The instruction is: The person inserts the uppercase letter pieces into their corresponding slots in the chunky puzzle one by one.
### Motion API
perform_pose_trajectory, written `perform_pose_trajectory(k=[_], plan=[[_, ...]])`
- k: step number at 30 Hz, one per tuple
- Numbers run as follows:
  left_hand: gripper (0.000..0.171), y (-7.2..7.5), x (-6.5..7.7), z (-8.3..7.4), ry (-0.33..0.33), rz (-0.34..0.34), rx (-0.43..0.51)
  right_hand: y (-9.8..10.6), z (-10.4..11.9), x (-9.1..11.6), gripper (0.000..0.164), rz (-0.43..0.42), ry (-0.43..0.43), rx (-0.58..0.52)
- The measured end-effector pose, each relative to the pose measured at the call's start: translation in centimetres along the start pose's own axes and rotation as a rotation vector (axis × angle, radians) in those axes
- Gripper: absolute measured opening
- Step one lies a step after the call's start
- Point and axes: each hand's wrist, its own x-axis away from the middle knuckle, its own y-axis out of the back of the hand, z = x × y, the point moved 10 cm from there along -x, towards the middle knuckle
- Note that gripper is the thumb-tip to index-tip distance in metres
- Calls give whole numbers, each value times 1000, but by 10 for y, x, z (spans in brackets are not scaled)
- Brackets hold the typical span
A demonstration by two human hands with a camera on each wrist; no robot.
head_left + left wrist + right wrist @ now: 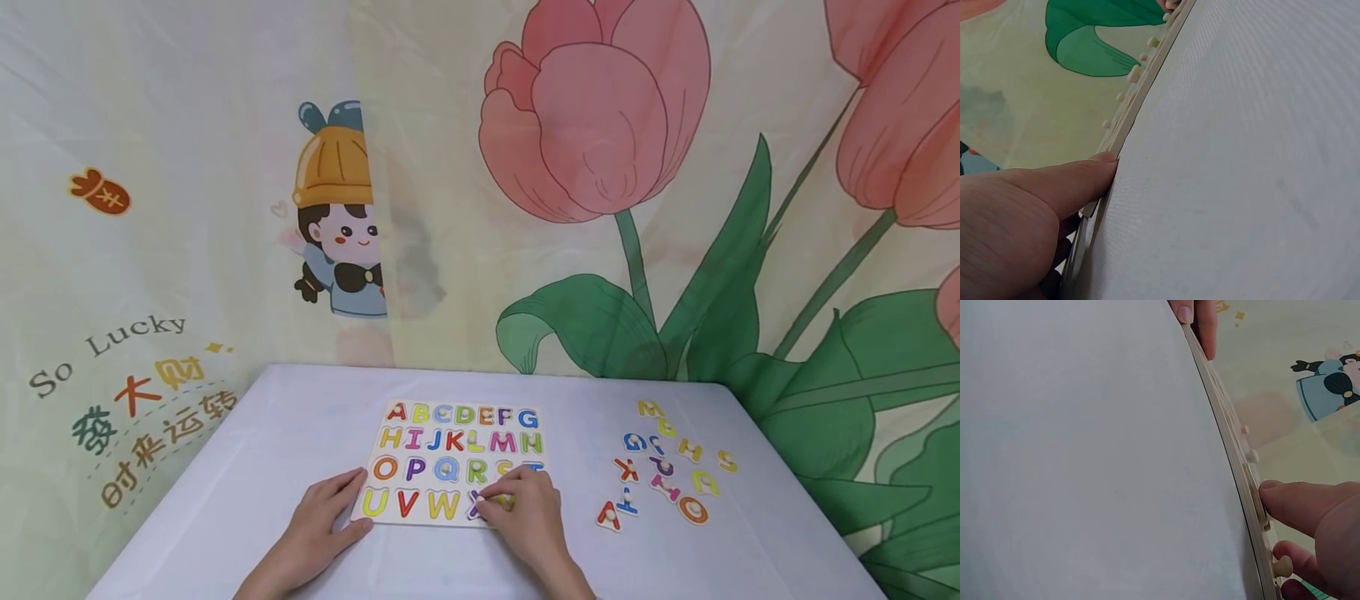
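The wooden alphabet puzzle board lies flat with its rows of colored letters facing up. My left hand holds its near left corner, thumb along the front edge and fingers at the left side. In the left wrist view, the left thumb presses against the board's edge. My right hand is over the bottom row, pinching the purple letter X piece at its place in the board. From the right wrist view, the right thumb touches a piece standing slightly above the board; the index fingertip is hidden.
Several loose knobbed letter pieces lie right of the board, among them a red A, an orange O and a yellow M. A white cloth covers the table. Behind it hangs a printed curtain with tulips.
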Motion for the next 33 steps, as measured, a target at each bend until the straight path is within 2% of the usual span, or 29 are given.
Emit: perform_pose_trajectory(k=[7, 20, 24, 29, 33], plan=[[81, 0, -1, 2, -2, -9, -6, -2, 3, 0, 12, -14, 18, 14], [83, -2, -3, 3, 9, 1, -7, -6, 2, 2, 12, 11, -2, 44], [82, -2, -1, 3, 13, 1, 0, -4, 0, 1, 13, 46, -2, 7], [82, -2, -2, 3, 11, 3, 1, 11, -7, -3, 13, 77, -13, -69], [83, -2, -3, 3, 12, 2, -1, 34, -12, -7, 14, 104, 5, -53]])
